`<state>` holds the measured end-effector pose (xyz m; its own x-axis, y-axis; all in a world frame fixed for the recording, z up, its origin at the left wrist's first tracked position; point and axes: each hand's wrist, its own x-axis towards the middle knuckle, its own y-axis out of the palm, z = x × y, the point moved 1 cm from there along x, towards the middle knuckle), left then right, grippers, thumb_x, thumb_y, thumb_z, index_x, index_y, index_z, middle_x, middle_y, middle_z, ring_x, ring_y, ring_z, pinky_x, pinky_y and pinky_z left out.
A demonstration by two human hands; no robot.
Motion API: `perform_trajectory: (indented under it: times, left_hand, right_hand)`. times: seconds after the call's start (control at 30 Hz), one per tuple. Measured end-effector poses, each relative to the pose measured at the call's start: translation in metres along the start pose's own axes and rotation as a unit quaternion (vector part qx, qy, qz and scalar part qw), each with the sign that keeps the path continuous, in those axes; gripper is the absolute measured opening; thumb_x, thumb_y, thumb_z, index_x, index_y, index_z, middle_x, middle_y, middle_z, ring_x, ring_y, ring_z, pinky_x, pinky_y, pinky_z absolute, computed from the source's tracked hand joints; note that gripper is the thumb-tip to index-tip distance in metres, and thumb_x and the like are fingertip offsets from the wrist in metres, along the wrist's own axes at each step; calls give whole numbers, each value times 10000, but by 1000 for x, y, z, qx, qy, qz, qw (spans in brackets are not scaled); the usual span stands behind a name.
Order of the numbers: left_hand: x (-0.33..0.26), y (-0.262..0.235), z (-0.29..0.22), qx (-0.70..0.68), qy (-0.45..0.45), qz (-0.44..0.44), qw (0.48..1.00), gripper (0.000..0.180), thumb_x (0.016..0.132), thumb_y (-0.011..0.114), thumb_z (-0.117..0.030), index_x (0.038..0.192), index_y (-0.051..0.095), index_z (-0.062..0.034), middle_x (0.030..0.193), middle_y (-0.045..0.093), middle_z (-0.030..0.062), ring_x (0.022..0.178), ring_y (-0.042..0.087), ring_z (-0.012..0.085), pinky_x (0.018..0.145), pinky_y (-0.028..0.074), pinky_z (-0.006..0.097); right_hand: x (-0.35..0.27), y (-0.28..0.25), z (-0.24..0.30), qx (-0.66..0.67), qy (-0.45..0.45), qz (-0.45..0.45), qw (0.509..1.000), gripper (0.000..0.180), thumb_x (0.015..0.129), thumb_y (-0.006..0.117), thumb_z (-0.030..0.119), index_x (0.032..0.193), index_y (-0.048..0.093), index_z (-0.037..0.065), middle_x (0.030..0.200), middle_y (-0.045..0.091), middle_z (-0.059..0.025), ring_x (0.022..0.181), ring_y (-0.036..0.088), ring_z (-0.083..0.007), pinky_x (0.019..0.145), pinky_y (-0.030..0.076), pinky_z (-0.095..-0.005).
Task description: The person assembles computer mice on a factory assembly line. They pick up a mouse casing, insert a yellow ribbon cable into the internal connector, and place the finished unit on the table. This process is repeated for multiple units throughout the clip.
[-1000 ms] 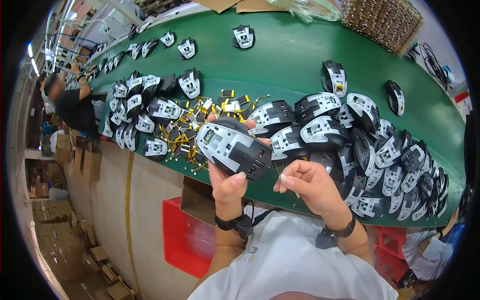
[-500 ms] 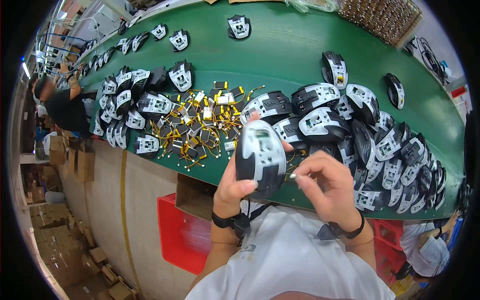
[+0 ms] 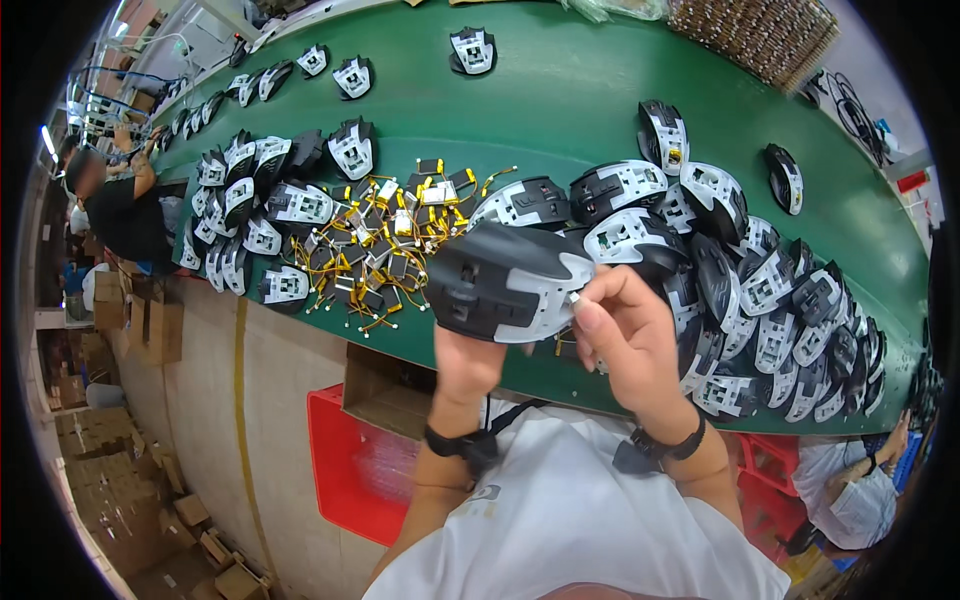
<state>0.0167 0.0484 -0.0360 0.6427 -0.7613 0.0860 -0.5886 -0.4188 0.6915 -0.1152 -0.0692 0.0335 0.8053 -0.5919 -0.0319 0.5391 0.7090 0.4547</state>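
My left hand (image 3: 468, 362) holds up a black and white computer mouse body (image 3: 490, 290) from below, mostly hidden behind it. The mouse lies sideways in the air, its white underside plate with cut-outs toward my right. At that right end, my right hand (image 3: 635, 335) pinches a small white connector (image 3: 574, 297) between thumb and forefinger, close against the white plate. Whether the connector touches the plate I cannot tell. Behind and left of the mouse, small battery packs (image 3: 402, 222) with thin coloured wires lie heaped on the green table (image 3: 560, 90).
Many similar mouse bodies (image 3: 765, 285) are piled on the right, with another cluster (image 3: 240, 200) on the left and a few toward the back. Below the table edge stand a red crate (image 3: 335, 480) and a cardboard box (image 3: 385, 395). A co-worker (image 3: 125, 205) sits at far left.
The mouse body has turned from upright to sideways in my left hand. My right hand has come up and a little left, bringing the connector to the mouse's white end.
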Motion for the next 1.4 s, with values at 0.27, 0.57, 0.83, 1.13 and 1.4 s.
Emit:
perform_trajectory:
  times: [0.27,0.57,0.83,1.13,1.4]
  left_hand:
    - [25,44,-2,-60,65,55,995,917,890,330,-759,1513,196,-99,1321,473,227,1027,604,297,807,540,386]
    - [19,62,-17,-106,-45,4,993,665,1002,271,-542,1445,348,-52,1241,529,271,851,638,346,712,550,423]
    - [21,58,-13,-76,-83,22,993,606,1034,230,-474,1373,414,-7,1247,558,233,952,639,315,817,539,415]
    - [24,58,-12,-92,-115,-19,989,581,1040,236,-466,1300,481,-9,1193,604,176,946,651,281,844,528,396]
    - [28,59,-10,-74,-113,-33,990,519,1048,281,-425,1242,531,-13,1117,651,147,926,662,230,852,528,374]
  right_hand:
    - [-19,14,-15,-130,38,69,988,111,958,598,93,1006,593,-6,851,637,-45,694,589,-69,607,489,-222]
    - [-5,4,20,-541,-353,75,759,241,703,725,21,927,637,12,828,602,-63,634,528,-197,539,443,-300]
    - [-3,3,34,-660,-362,156,639,299,641,643,77,923,612,-18,833,551,-73,677,516,-184,550,423,-283]
    - [13,8,46,-721,-396,241,515,206,617,625,112,782,589,-7,740,463,-46,686,485,-175,561,394,-271]
    - [18,11,50,-729,-375,309,482,229,670,659,-10,890,603,-43,800,497,-72,667,485,-186,577,453,-283]
